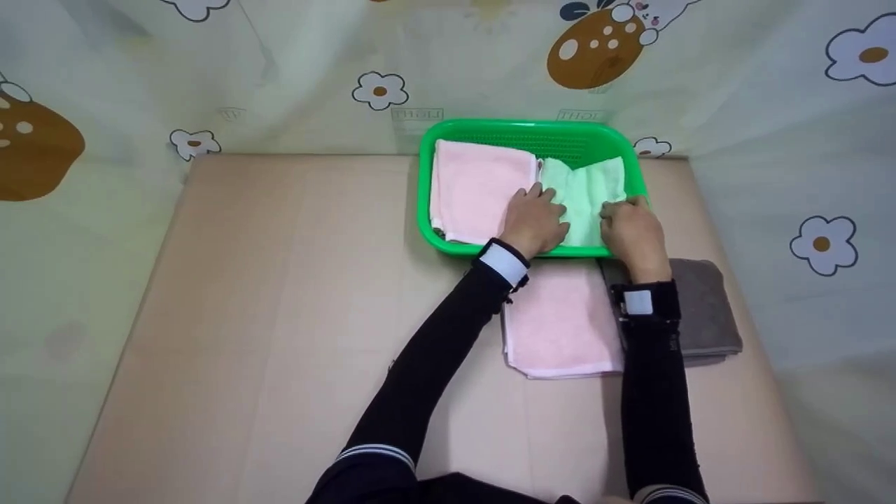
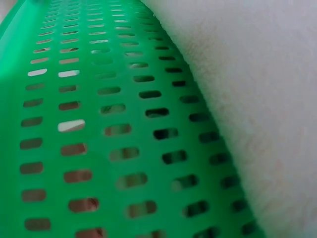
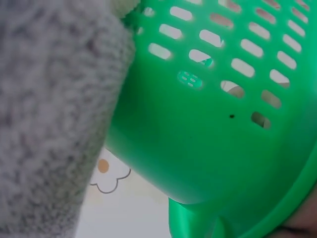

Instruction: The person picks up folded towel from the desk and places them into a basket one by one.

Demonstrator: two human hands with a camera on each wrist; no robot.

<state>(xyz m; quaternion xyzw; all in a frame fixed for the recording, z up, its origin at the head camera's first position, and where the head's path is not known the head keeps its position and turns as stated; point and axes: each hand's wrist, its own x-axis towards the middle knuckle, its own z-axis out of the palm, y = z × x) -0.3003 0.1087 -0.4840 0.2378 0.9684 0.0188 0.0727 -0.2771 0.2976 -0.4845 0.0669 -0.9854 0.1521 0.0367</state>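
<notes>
A green plastic basket (image 1: 514,126) holds a folded pink towel (image 1: 483,185) on its left and a light green towel (image 1: 586,189) on its right. My left hand (image 1: 535,220) rests over the seam between these towels, fingers spread. At the light green towel's right edge, my right hand (image 1: 635,234) pinches the cloth with curled fingers, close to the basket's right rim. The left wrist view shows the slotted basket wall (image 2: 106,99) beside pale fluffy cloth (image 2: 247,89). In the right wrist view, the basket wall (image 3: 163,129) appears past grey cloth (image 3: 49,114).
In front of the basket, a second folded pink towel (image 1: 563,325) lies on the tan tabletop (image 1: 294,294), partly under my forearms. A folded grey towel (image 1: 703,308) lies to its right. Patterned curtains (image 1: 301,84) hang around the table's back and sides.
</notes>
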